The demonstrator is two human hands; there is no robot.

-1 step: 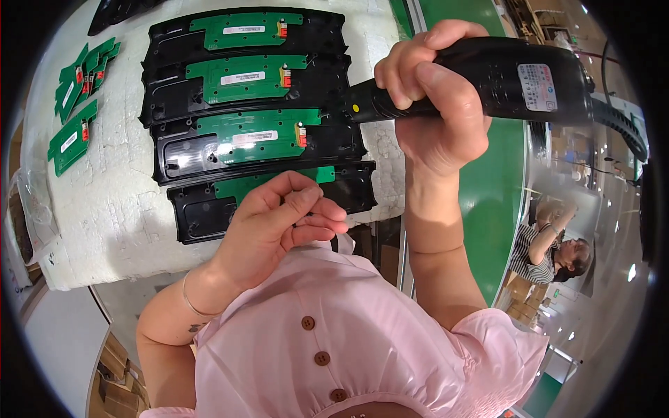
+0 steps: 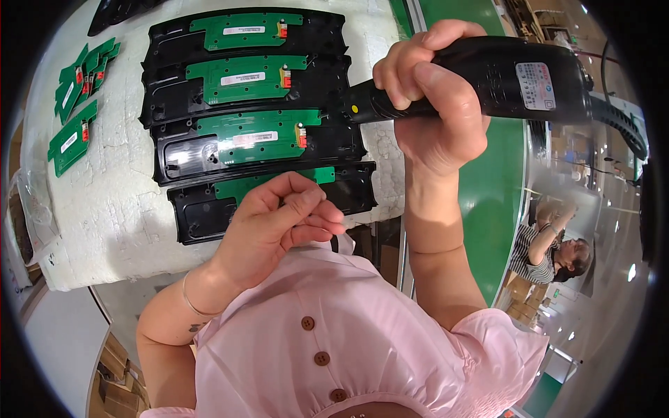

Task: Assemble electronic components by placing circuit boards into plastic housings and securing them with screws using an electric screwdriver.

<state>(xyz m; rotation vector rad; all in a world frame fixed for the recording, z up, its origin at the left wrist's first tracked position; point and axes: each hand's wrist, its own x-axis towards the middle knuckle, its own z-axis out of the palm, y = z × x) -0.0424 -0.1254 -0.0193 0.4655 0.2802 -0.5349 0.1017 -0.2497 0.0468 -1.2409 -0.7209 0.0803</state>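
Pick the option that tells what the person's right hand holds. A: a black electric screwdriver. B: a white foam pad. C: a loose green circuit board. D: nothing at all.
A: the right hand is wrapped around the black electric screwdriver, whose nose points at the black housings fitted with green boards, while the left hand rests on the nearest housing.

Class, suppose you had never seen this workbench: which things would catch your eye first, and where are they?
First, the big black electric screwdriver gripped in the right hand at upper right, its tip at the third black housing. Next, the stack of four housings with green circuit boards on white foam. The left hand pinches over the nearest housing.
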